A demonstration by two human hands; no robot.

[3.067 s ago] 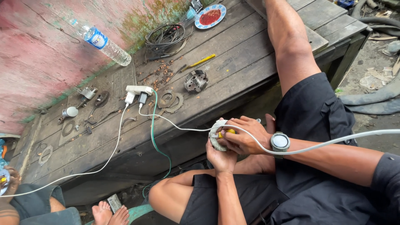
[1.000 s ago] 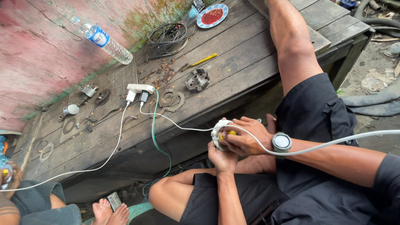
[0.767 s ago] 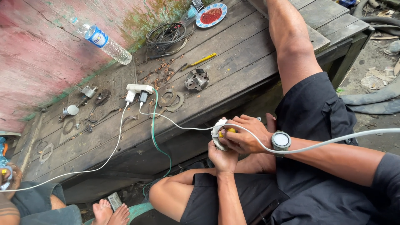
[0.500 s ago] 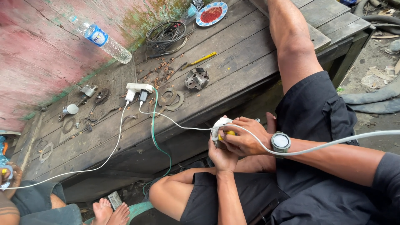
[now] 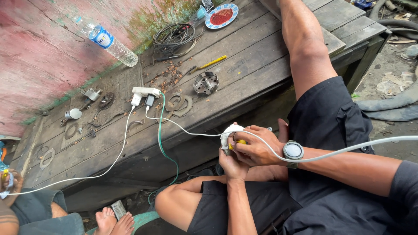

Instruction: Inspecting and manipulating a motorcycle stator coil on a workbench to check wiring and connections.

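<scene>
The person sits by a wooden bench (image 5: 244, 65), one bare leg laid across its top. Both hands meet in front of the lap, just off the bench's near edge. The left hand (image 5: 233, 163) comes up from below and closes around the underside of a small white part (image 5: 228, 132). The right hand (image 5: 257, 146), with a watch (image 5: 292, 150) on its wrist, wraps over the part from the other side and pinches something yellow (image 5: 239, 142) against it; what that yellow piece is, the view is too small to tell, perhaps a tool handle. Both hands are clenched on the part, fingers touching one another.

A white cable (image 5: 187, 129) runs from the part up onto the bench to a white power strip (image 5: 146, 92), and another length passes over the right wrist and off to the right. A green wire (image 5: 162, 139) drops from the strip over the bench edge.

On the bench lie a round metal hub (image 5: 206, 82), flat gaskets (image 5: 179, 103) just beside the strip, a yellow screwdriver (image 5: 211, 63), a coil of dark wire (image 5: 172, 39), a plate (image 5: 222, 15) with red sauce and a plastic bottle (image 5: 109, 41) against the pink wall. At lower left another person's hand (image 5: 8, 180) and bare feet (image 5: 114, 223) show.
</scene>
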